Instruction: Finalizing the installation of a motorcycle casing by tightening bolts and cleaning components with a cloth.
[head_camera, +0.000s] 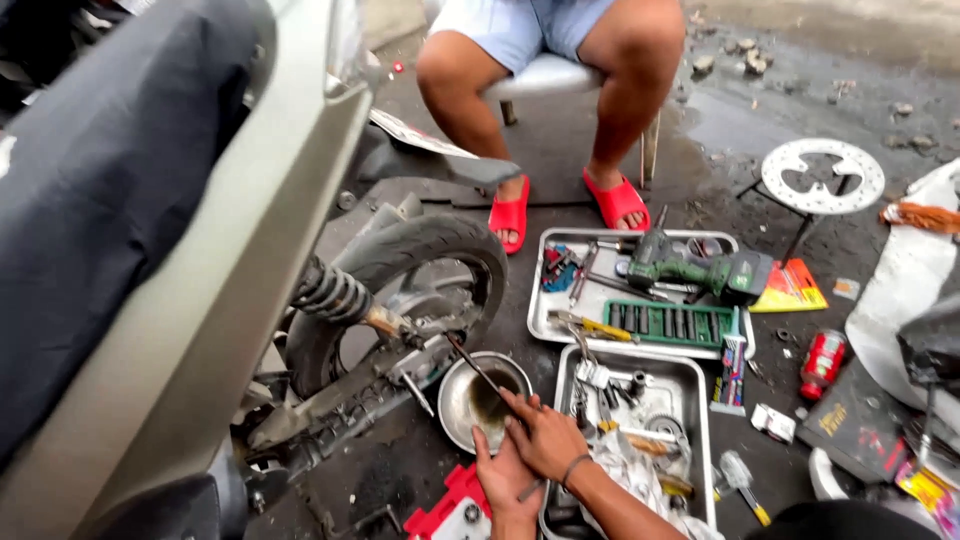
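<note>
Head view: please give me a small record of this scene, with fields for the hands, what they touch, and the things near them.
Setting: ground beside a scooter's rear wheel
Left hand: at the near rim of a round metal bowl
Right hand: laid over the left hand, fingers on a thin rod that slants up toward the wheel
Near trays: steel tray of small parts; farther tray with green power drill and socket set
Other person: seated on a stool, red sandals
</note>
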